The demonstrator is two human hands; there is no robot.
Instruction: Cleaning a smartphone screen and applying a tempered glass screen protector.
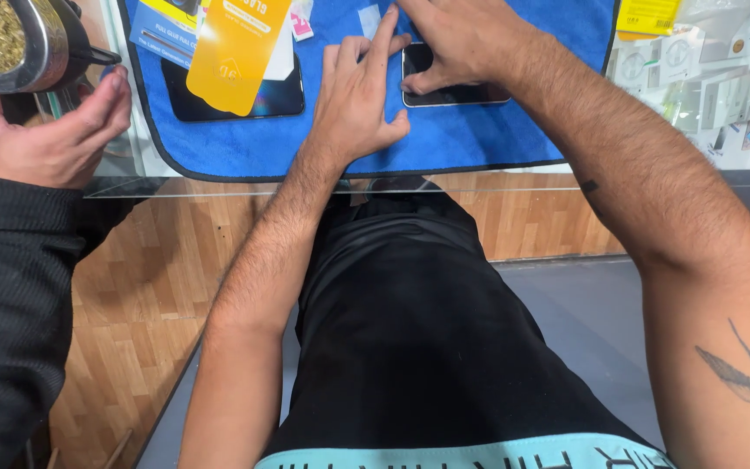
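Phone (444, 94) lies on cloth (444, 143); second phone (232, 100) to its left

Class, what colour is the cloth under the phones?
Blue cloth with a dark edge, seen in the head view.

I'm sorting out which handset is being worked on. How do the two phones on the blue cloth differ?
The right phone lies under both hands: the right hand presses on it, and the left hand rests beside its edge. The left phone is untouched, partly covered by a yellow package. Both lie flat with dark screens on the blue cloth.
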